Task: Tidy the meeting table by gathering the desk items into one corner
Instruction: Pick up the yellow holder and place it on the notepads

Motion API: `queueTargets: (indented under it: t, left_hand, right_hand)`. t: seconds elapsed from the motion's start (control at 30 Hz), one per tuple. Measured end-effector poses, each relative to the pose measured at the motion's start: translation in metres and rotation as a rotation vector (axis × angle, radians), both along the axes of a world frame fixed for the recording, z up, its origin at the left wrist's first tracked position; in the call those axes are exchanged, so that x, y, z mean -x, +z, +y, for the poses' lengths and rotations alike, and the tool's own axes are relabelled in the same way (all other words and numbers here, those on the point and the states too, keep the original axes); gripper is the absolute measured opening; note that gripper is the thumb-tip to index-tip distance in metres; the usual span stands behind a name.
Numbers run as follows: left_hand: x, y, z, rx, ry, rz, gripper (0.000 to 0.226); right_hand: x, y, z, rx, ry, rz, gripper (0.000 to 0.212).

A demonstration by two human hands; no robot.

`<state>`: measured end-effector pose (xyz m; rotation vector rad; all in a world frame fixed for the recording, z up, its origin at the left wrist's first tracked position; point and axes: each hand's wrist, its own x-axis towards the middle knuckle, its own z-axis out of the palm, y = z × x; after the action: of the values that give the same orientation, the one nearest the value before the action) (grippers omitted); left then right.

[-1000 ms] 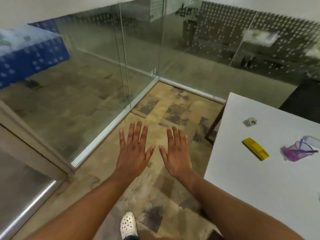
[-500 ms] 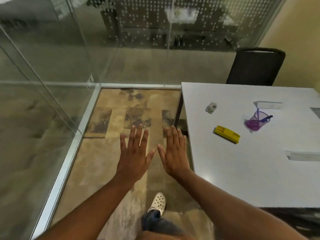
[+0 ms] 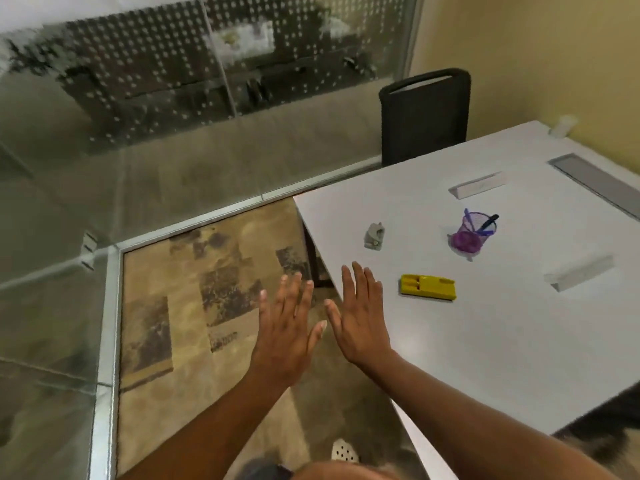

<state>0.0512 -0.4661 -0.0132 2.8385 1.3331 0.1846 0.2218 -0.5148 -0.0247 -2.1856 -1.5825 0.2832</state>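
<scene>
While both my flat, empty hands, left hand (image 3: 285,332) and right hand (image 3: 362,320), hover, a yellow rectangular stapler (image 3: 427,287) lies on the smooth white desk (image 3: 502,341).

Bare table (image 3: 485,341) lies open before the yellow case (image 3: 427,287)

Bright, even indoor light; glare on white table (image 3: 485,341); motion blur throughout; wide-angle bending at edges.
</scene>
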Motion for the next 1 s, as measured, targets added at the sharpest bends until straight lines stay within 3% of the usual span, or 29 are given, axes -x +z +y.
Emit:
queueTargets:
  t: [0.3, 0.57, 0.73, 1.0]
  left_hand:
    - [-0.106, -0.036, 0.095, 0.133, -0.324, 0.004, 0.078]
    - [-0.179, -0.032, 0.188, 0.133, -0.633, -0.088, 0.081]
    - [-0.211, -0.043, 0.198, 0.239, -0.796, -0.062, 0.08]
    - [-0.259, -0.073, 0.193, 0.52, -0.961, 0.279, 0.089]
  right_hand:
    - [-0.061, -0.029, 0.019, 0.137, -0.326, -0.036, 0.085]
    - [-0.088, -0.028, 0.049, 0.197, -0.64, -0.055, 0.073]
    - [-0.082, -0.034, 0.045, 0.221, -0.803, 0.014, 0.072]
    - [-0.124, -0.049, 0.027, 0.215, -0.984, 0.237, 0.073]
